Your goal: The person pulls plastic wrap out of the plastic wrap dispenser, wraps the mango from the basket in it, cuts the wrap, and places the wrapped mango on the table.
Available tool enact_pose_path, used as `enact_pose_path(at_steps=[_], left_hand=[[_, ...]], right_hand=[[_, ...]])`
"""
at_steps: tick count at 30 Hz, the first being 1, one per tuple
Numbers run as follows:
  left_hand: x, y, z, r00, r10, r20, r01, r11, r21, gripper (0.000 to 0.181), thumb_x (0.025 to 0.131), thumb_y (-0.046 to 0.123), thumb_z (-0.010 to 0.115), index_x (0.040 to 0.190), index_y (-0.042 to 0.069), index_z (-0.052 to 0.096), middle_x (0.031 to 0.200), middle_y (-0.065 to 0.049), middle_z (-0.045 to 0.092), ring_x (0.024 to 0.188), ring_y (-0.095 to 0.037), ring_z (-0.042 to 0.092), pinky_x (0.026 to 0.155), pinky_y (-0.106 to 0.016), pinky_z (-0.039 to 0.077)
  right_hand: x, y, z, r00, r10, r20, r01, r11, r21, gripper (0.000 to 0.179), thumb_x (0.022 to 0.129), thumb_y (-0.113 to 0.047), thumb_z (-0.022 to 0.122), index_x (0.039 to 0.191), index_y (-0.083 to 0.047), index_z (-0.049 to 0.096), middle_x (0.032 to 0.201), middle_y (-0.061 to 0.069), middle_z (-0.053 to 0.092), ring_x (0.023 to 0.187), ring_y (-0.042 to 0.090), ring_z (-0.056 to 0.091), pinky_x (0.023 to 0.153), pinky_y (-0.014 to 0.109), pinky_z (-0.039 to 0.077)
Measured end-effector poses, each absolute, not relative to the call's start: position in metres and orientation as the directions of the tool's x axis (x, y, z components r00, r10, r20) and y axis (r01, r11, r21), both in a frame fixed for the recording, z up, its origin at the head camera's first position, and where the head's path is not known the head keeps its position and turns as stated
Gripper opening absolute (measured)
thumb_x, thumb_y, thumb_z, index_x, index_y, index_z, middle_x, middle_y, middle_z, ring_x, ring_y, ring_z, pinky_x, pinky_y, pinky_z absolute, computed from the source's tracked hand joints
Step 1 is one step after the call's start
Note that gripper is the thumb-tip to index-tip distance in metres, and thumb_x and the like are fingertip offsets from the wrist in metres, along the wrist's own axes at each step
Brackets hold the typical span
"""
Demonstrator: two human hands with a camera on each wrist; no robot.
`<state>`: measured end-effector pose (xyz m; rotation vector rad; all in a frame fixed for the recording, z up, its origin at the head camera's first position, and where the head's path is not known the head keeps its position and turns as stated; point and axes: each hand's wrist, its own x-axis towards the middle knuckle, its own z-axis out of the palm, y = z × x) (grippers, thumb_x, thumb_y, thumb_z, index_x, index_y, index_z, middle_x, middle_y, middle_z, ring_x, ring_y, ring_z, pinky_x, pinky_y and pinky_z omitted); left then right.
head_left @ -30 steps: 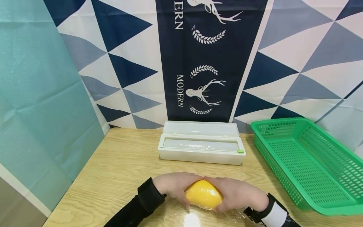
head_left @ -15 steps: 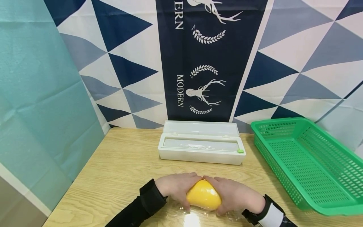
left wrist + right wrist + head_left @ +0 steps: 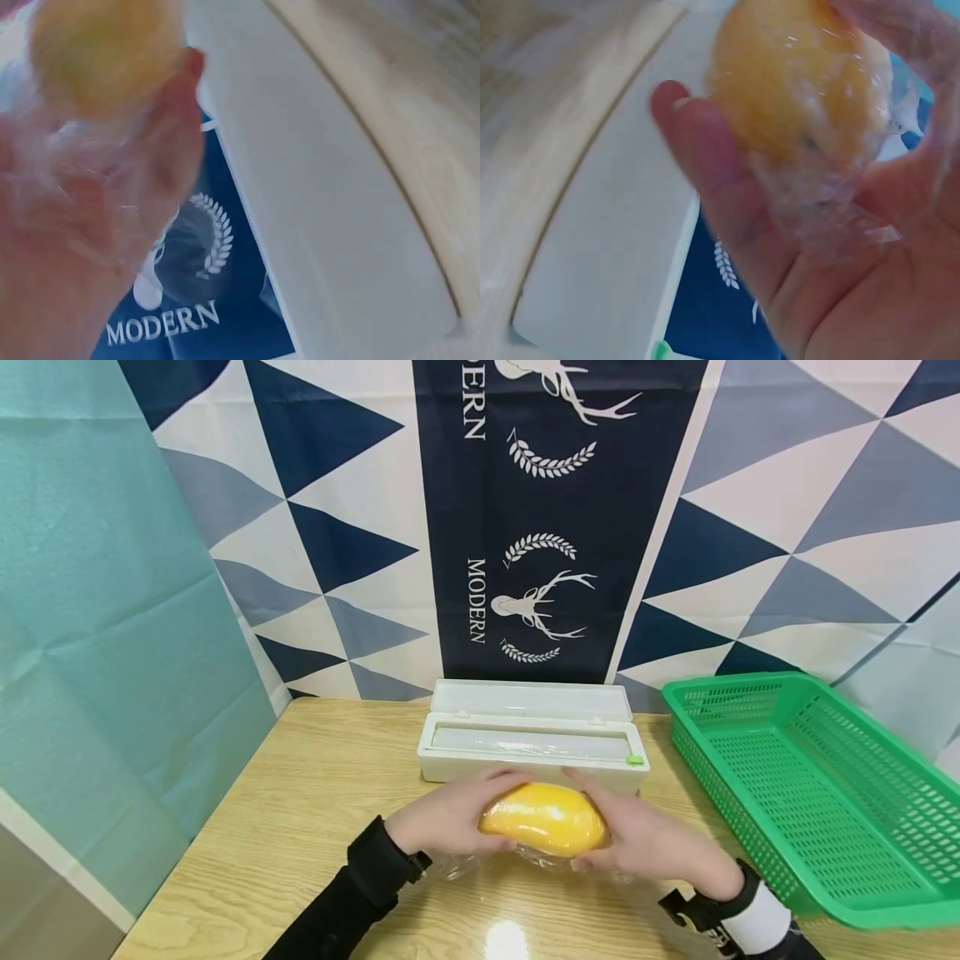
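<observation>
A yellow mango is held between both hands, its skin shiny under clear cling film. My left hand grips its left end, thumb below and fingers over the top. On the other end, my right hand has its fingers above and its thumb beneath. Loose film hangs under the fruit and spreads over the palm in the right wrist view, where crumpled film gathers at the mango's end. The left wrist view is blurred, with film lying across that hand.
Behind the hands stands a white cling film dispenser, its lid raised, with a green slider at the right. A green mesh basket sits on the right of the wooden table. Patterned cloth hangs behind.
Both hands have moved the wrapped mango up and forward from the near part of the table, toward the dispenser. The fingertips have spread apart over its top, and more of the fruit shows.
</observation>
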<state>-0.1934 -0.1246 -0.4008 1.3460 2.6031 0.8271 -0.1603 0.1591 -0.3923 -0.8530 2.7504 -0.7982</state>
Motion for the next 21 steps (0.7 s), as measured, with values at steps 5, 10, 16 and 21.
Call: enact_pose_path(at_steps=[5, 10, 16, 21], left_hand=[[-0.196, -0.132, -0.389, -0.638, 0.706, 0.306, 0.685, 0.341, 0.644, 0.071, 0.086, 0.035, 0.080, 0.147, 0.019, 0.048, 0.141, 0.007, 0.051, 0.119, -0.011, 0.052, 0.099, -0.033, 0.047], [-0.197, -0.134, -0.387, -0.665, 0.623, 0.412, 0.643, 0.196, 0.740, 0.064, 0.082, 0.025, 0.085, 0.139, 0.016, 0.057, 0.133, 0.008, 0.061, 0.115, -0.013, 0.058, 0.094, -0.033, 0.052], [-0.198, -0.134, -0.389, -0.638, 0.580, 0.506, 0.645, 0.044, 0.763, 0.062, 0.086, 0.048, 0.077, 0.134, 0.012, 0.060, 0.128, -0.002, 0.064, 0.104, -0.018, 0.063, 0.081, -0.033, 0.057], [-0.196, -0.130, -0.391, -0.585, 0.586, 0.561, 0.646, -0.082, 0.759, 0.068, 0.082, 0.047, 0.080, 0.131, 0.006, 0.060, 0.129, -0.011, 0.064, 0.110, -0.027, 0.062, 0.083, -0.036, 0.057]], right_hand=[[-0.161, 0.167, -0.382, -0.812, -0.571, 0.121, -0.528, 0.632, -0.567, 0.103, 0.078, -0.056, 0.079, 0.155, -0.009, 0.029, 0.136, 0.008, 0.056, 0.108, 0.017, 0.057, 0.092, 0.042, 0.050], [-0.163, 0.172, -0.380, -0.764, -0.598, 0.242, -0.600, 0.519, -0.609, 0.090, 0.073, -0.035, 0.088, 0.149, -0.011, 0.044, 0.130, 0.001, 0.061, 0.100, 0.011, 0.058, 0.087, 0.030, 0.052], [-0.164, 0.172, -0.379, -0.740, -0.616, 0.268, -0.603, 0.434, -0.669, 0.088, 0.070, -0.026, 0.091, 0.147, -0.015, 0.049, 0.127, -0.003, 0.063, 0.099, 0.011, 0.060, 0.085, 0.026, 0.051], [-0.161, 0.168, -0.381, -0.722, -0.662, 0.201, -0.564, 0.395, -0.725, 0.080, 0.078, -0.030, 0.086, 0.147, -0.016, 0.049, 0.119, -0.007, 0.065, 0.095, 0.012, 0.061, 0.081, 0.026, 0.051]])
